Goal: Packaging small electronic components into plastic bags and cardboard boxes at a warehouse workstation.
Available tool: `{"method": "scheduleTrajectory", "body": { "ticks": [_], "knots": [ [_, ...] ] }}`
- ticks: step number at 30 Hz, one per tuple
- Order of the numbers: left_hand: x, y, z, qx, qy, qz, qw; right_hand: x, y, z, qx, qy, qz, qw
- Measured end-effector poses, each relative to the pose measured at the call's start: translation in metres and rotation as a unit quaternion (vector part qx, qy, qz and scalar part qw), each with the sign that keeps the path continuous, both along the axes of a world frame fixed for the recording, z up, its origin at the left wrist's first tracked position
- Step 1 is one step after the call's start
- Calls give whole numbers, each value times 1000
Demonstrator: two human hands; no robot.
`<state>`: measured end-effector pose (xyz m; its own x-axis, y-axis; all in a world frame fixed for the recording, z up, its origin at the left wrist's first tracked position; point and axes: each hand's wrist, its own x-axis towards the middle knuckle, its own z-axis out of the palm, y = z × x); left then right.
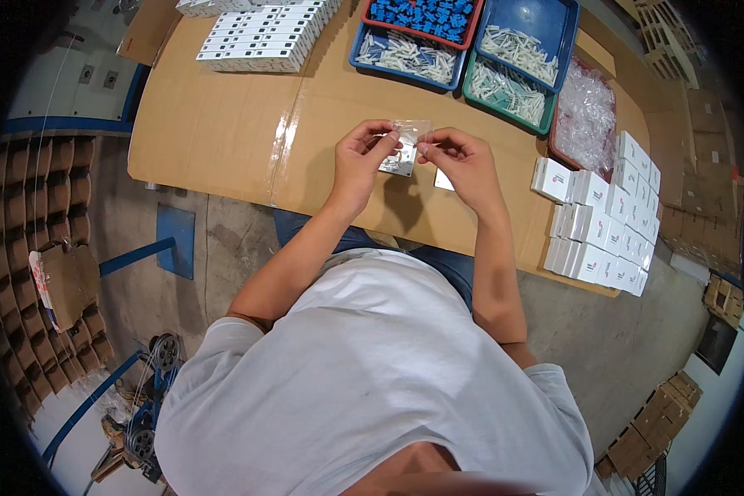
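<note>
Above the cardboard-covered table [223, 140], my left hand [360, 159] and my right hand [466, 164] face each other. Between them is a small clear plastic bag [413, 126], pinched by the fingers of both hands at its two sides. A shiny, silvery flat piece [398, 160] shows just below the bag, close to my left fingertips; whether it is inside the bag I cannot tell. Partly covered by my right hand, a small white flat item [443, 180] lies on the table.
Stacked white boxes [608, 227] stand at the table's right edge, and more white boxes [260, 37] at the far left. Toward the back are a red tray [469, 37] of blue parts, blue trays [358, 58] and a green tray [471, 93] of pale parts, and clear bags [585, 112].
</note>
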<state>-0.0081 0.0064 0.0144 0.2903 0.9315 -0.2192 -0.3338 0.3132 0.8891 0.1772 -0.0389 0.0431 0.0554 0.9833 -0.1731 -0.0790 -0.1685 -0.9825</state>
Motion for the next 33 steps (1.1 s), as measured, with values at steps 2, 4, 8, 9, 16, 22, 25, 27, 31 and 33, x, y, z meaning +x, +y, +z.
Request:
{"method": "scheduleTrajectory", "body": {
  "ticks": [2, 4, 8, 9, 16, 22, 25, 27, 31, 33],
  "knots": [
    [1, 0, 2, 4, -3, 1, 1000, 0, 1, 0, 5, -17, -1, 1000],
    [3, 0, 3, 9, -30, 23, 999, 1, 3, 2, 0, -39, -18, 999],
    [-2, 3, -6, 5, 17, -6, 1000, -2, 5, 4, 21, -11, -50, 998],
    [-2, 3, -4, -5, -5, -18, 1000, -3, 6, 4, 17, -11, -51, 998],
    [-1, 1, -8, -62, -82, -32, 994, -3, 5, -6, -10, -57, -37, 998],
    [2, -1, -11, -56, -72, 4, 996, -8, 2, -6, 38, -138, -31, 989],
    [-1, 1, -8, -88, -73, -22, 993, -10, 3, -4, 31, -112, -57, 992],
    [-3, 1, -4, -102, -85, -31, 991, -6, 4, -3, 31, -104, -70, 992],
    [-1, 1, -2, -82, -53, -59, 993, -6, 5, 1, 39, -77, -87, 992],
    [0, -1, 2, -54, -26, -61, 996, -5, 5, 0, 46, -84, -73, 993]
  ]
}}
